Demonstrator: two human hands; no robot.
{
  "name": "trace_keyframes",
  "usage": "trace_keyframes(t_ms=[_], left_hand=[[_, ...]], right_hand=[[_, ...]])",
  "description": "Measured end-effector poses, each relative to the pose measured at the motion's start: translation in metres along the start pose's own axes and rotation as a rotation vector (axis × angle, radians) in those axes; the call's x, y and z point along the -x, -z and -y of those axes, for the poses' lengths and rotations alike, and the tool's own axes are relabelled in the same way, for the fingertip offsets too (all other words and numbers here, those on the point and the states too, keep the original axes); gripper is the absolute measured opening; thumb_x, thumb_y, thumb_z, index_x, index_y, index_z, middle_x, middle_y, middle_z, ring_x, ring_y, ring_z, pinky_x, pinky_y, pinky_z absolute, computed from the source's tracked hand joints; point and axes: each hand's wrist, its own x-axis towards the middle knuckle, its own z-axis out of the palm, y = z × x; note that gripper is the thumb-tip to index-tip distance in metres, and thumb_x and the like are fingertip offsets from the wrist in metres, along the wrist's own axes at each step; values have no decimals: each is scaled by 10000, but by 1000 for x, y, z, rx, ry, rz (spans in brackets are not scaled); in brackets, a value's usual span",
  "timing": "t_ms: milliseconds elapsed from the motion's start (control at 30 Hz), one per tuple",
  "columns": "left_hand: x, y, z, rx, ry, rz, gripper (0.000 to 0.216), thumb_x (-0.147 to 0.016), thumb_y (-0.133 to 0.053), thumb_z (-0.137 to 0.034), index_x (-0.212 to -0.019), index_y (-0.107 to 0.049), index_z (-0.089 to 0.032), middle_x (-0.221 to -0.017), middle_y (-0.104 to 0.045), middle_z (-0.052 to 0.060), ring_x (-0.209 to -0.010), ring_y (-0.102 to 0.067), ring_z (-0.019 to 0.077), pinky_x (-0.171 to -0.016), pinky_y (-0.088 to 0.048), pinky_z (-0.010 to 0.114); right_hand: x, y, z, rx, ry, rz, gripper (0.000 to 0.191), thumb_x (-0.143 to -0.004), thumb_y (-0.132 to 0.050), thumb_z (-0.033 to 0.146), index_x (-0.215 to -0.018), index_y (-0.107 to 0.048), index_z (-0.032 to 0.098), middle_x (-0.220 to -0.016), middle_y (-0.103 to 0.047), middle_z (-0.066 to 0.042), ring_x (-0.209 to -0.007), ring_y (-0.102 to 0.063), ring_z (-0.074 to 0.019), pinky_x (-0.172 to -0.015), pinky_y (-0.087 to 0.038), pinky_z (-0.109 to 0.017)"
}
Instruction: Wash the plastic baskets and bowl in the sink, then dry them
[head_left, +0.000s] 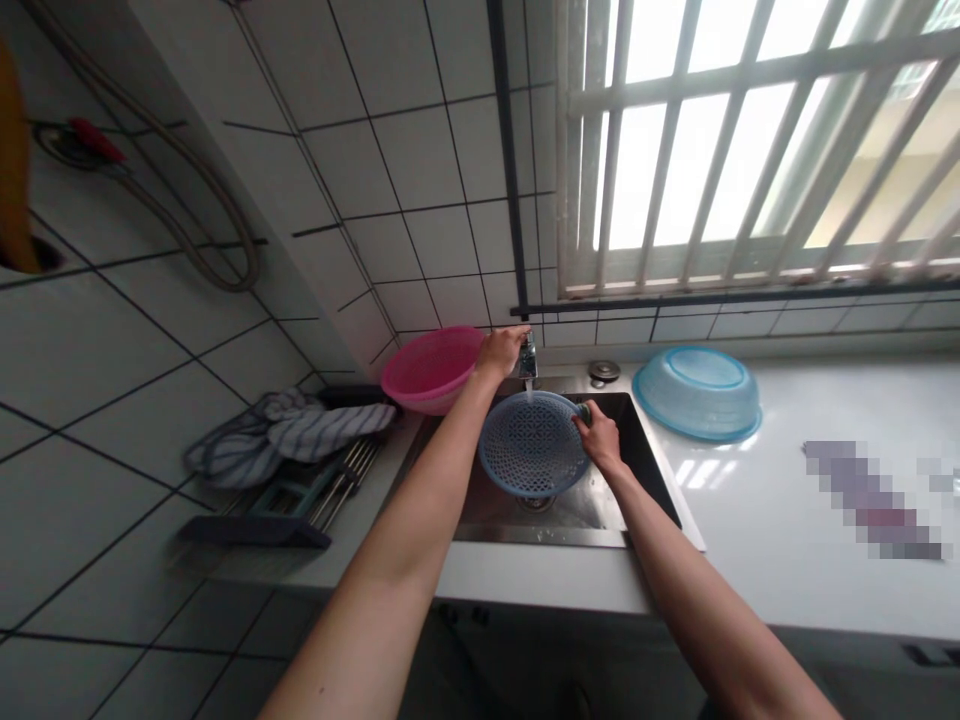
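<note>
A blue perforated colander (531, 444) hangs tilted over the steel sink (645, 460), under the faucet (529, 362). A thin stream of water runs from the faucet onto the colander's rim. My right hand (598, 433) grips the colander's right edge, fingers closed on it. My left hand (502, 350) is wrapped round the top of the faucet.
A pink colander (431, 368) sits left of the sink by the tiled wall. An upturned light-blue basin (697, 392) lies on the white counter (787, 560) to the right. A striped cloth (289, 432) and a dish rack (300, 495) are at the left. A barred window is above.
</note>
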Motion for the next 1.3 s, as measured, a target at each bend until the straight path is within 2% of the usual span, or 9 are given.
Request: trace_keyframes(t_ms=[133,267,467,633,767,867,967,1133,1300], left_hand=[[24,-11,4,167,-2,-195,525,-989,-665,-131,-1506,-650,-223,-1524,-669,101,-1356,-672,250,-1204,-500,406],[96,-36,22,372,160,-346,432,-1008,-666,-241,-1438,-676,-204,-1379,-744,119,-1136,-754,225,-1041,-600,376],[171,-72,40,408,391,6,767,-815,-909,-287,-1525,-625,-225,-1521,-663,149,-1359,-672,310,-1162,-523,417],[181,-94,49,384,516,37,329,-977,-666,-156,-1264,-809,-231,-1357,-768,97,-1323,-704,281,-1164,-521,408],[184,-99,68,496,570,-98,306,-1000,-631,-187,-1252,-804,-191,-1278,-804,96,-1250,-744,279,-1117,-556,420],[187,-97,78,566,614,-161,298,-1002,-610,-177,-1231,-795,-132,-1208,-824,119,-1184,-770,277,-1081,-580,419],[189,-96,76,561,590,-139,379,-921,-697,-110,-1291,-769,-144,-1286,-798,128,-1187,-769,269,-1087,-579,407],[192,-98,53,488,431,-23,761,-811,-816,-73,-1527,-625,-248,-1531,-659,107,-1318,-707,274,-1133,-560,405],[190,-90,48,363,473,17,457,-924,-677,-61,-1328,-782,-245,-1388,-749,82,-1352,-686,260,-1190,-514,392]], right_hand=[[-1,0,-1,15,-7,-9,291,-1047,-611,451,-1269,-683,278,-964,-768,-74,-846,-682,-238,-690,-333,-275],[-2,1,-1,39,3,6,262,-1041,-615,427,-1240,-701,281,-972,-760,-76,-845,-676,-234,-714,-366,-275],[2,1,5,27,103,-4,251,-990,-676,436,-1164,-714,260,-966,-738,-83,-868,-677,-238,-733,-397,-274],[3,-1,0,-146,180,-24,325,-923,-736,402,-1191,-678,227,-1022,-771,-75,-921,-707,-237,-801,-473,-281],[2,0,-14,-23,29,30,549,-822,-829,353,-1323,-676,186,-1212,-767,-150,-1087,-731,-302,-870,-525,-322],[2,3,-20,64,-71,174,393,-905,-739,303,-1289,-755,221,-1161,-794,-162,-1061,-760,-335,-848,-534,-350],[4,7,-18,78,-108,163,364,-989,-642,298,-1331,-767,275,-1172,-799,-166,-1047,-769,-351,-837,-537,-372],[9,5,-1,129,65,84,318,-1040,-607,284,-1299,-789,256,-1256,-760,-152,-1120,-732,-308,-926,-527,-345],[10,-2,3,35,186,97,376,-973,-732,296,-1345,-753,244,-1266,-750,-108,-1150,-715,-247,-959,-514,-284]])
